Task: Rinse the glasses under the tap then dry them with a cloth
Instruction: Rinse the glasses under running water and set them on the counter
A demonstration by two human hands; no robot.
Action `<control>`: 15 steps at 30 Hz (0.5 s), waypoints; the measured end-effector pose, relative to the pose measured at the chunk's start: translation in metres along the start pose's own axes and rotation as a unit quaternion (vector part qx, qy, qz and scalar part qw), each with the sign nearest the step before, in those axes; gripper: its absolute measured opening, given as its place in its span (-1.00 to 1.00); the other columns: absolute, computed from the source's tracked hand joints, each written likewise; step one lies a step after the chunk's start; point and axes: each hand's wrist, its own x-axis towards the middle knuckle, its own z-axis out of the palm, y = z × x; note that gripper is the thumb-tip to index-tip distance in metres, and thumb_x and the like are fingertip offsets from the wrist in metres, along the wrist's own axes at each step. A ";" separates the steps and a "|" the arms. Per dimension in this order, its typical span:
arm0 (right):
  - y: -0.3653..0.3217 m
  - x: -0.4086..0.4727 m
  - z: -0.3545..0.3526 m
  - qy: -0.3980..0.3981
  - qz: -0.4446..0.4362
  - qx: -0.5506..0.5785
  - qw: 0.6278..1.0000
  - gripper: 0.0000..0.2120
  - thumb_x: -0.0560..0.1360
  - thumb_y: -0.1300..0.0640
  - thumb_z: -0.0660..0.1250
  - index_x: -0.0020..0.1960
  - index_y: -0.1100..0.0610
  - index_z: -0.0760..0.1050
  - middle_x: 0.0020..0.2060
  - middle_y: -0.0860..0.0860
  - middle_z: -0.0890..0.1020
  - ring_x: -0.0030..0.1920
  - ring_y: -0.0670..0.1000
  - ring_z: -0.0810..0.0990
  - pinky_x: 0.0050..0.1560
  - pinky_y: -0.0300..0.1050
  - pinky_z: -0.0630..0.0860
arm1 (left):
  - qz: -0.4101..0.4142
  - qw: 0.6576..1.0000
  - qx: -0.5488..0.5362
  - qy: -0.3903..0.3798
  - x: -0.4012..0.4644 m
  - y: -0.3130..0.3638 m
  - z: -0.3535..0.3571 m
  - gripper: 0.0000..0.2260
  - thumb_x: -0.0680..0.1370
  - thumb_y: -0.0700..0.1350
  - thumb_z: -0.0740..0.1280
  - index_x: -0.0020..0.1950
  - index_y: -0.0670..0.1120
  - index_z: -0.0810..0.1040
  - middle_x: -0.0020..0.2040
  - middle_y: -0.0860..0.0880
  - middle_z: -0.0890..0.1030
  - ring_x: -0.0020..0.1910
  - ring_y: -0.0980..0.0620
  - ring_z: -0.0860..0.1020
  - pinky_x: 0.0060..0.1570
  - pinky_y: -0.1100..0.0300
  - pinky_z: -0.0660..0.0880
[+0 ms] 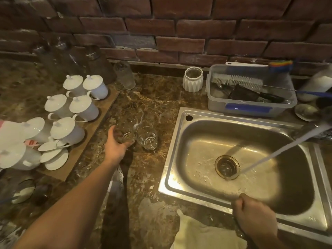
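Observation:
Two clear glasses stand on the marble counter left of the sink. My left hand [115,143] curls round the left glass [126,136]; the right glass [147,138] stands beside it, untouched. Water streams from the tap [312,128] at the right edge into the steel sink [172,159], landing by the drain [227,167]. My right hand [251,211] rests on the sink's front rim with fingers curled, holding nothing I can see. A pale yellow cloth [199,232] lies on the counter at the front, just left of that hand.
A wooden tray [100,112] carries several white lidded cups on the left. A tall clear glass [124,75] and dark jars stand against the brick wall. A white ribbed pot [193,79] and a plastic tub [251,105] with brushes sit behind the sink.

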 end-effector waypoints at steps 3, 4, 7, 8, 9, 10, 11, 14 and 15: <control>0.002 0.001 0.003 -0.004 -0.003 -0.004 1.000 -0.73 0.63 -0.08 0.07 -0.18 -0.07 0.40 -0.35 -0.08 0.49 -0.32 -0.04 0.46 -0.30 -0.15 0.30 | 0.004 1.000 -0.007 -0.022 0.003 -0.001 -0.005 -0.12 0.45 -0.30 0.57 0.61 0.10 0.18 0.32 0.01 0.54 0.25 -0.07 0.60 0.27 -0.04 0.56; 0.002 0.000 0.003 -0.004 -0.004 -0.005 1.000 -0.73 0.63 -0.08 0.08 -0.19 -0.06 0.40 -0.35 -0.08 0.49 -0.32 -0.04 0.46 -0.32 -0.15 0.29 | 0.007 1.000 -0.009 -0.024 0.004 -0.003 -0.006 -0.12 0.45 -0.29 0.57 0.61 0.10 0.18 0.32 0.01 0.55 0.25 -0.07 0.60 0.27 -0.03 0.56; 0.002 0.000 0.003 -0.004 -0.004 -0.004 1.000 -0.74 0.63 -0.08 0.08 -0.19 -0.06 0.39 -0.36 -0.07 0.48 -0.32 -0.05 0.44 -0.32 -0.16 0.27 | 0.000 1.000 -0.008 -0.022 0.005 -0.003 -0.007 -0.12 0.45 -0.27 0.58 0.62 0.11 0.18 0.36 0.01 0.53 0.29 -0.04 0.54 0.28 -0.01 0.53; 0.002 0.000 0.003 -0.005 -0.002 -0.003 1.000 -0.74 0.63 -0.08 0.09 -0.19 -0.06 0.39 -0.36 -0.07 0.47 -0.33 -0.05 0.43 -0.31 -0.16 0.27 | -0.002 1.000 -0.014 -0.023 0.005 -0.003 -0.006 -0.11 0.44 -0.26 0.59 0.61 0.12 0.18 0.37 0.00 0.53 0.30 -0.06 0.55 0.29 -0.04 0.54; 0.002 0.000 0.002 -0.005 -0.002 -0.003 1.000 -0.74 0.63 -0.07 0.09 -0.19 -0.06 0.38 -0.36 -0.07 0.46 -0.33 -0.05 0.41 -0.31 -0.16 0.27 | -0.006 1.000 -0.017 -0.025 0.005 -0.002 -0.006 -0.11 0.44 -0.26 0.59 0.61 0.13 0.19 0.36 0.00 0.53 0.29 -0.07 0.56 0.29 -0.07 0.55; 0.002 0.001 0.003 -0.003 -0.002 -0.003 1.000 -0.75 0.63 -0.07 0.10 -0.20 -0.06 0.38 -0.36 -0.08 0.46 -0.34 -0.04 0.41 -0.31 -0.15 0.27 | -0.009 1.000 -0.016 -0.025 0.005 -0.003 -0.006 -0.11 0.44 -0.26 0.59 0.61 0.13 0.19 0.34 0.01 0.54 0.28 -0.08 0.57 0.28 -0.09 0.56; 0.003 0.001 0.004 0.001 -0.003 -0.002 1.000 -0.75 0.63 -0.06 0.12 -0.20 -0.06 0.39 -0.37 -0.08 0.47 -0.34 -0.03 0.43 -0.31 -0.14 0.28 | -0.013 1.000 -0.011 -0.027 0.005 -0.003 -0.006 -0.11 0.44 -0.27 0.59 0.61 0.12 0.18 0.31 0.02 0.54 0.28 -0.08 0.57 0.27 -0.09 0.57; 0.004 0.001 0.008 0.014 -0.006 -0.004 1.000 -0.75 0.62 -0.05 0.14 -0.22 -0.05 0.40 -0.38 -0.08 0.48 -0.34 -0.01 0.43 -0.32 -0.14 0.28 | -0.012 0.999 -0.011 -0.032 0.002 0.002 -0.008 -0.08 0.44 -0.25 0.59 0.64 0.10 0.13 0.40 -0.02 0.51 0.39 -0.13 0.51 0.37 -0.10 0.49; 0.004 0.001 0.008 0.016 -0.004 0.002 1.000 -0.75 0.61 -0.05 0.14 -0.22 -0.05 0.39 -0.38 -0.08 0.47 -0.35 -0.01 0.41 -0.33 -0.14 0.27 | -0.011 0.999 -0.009 -0.030 -0.003 0.006 -0.009 -0.05 0.45 -0.24 0.59 0.65 0.08 0.09 0.48 -0.04 0.45 0.46 -0.12 0.45 0.44 -0.09 0.43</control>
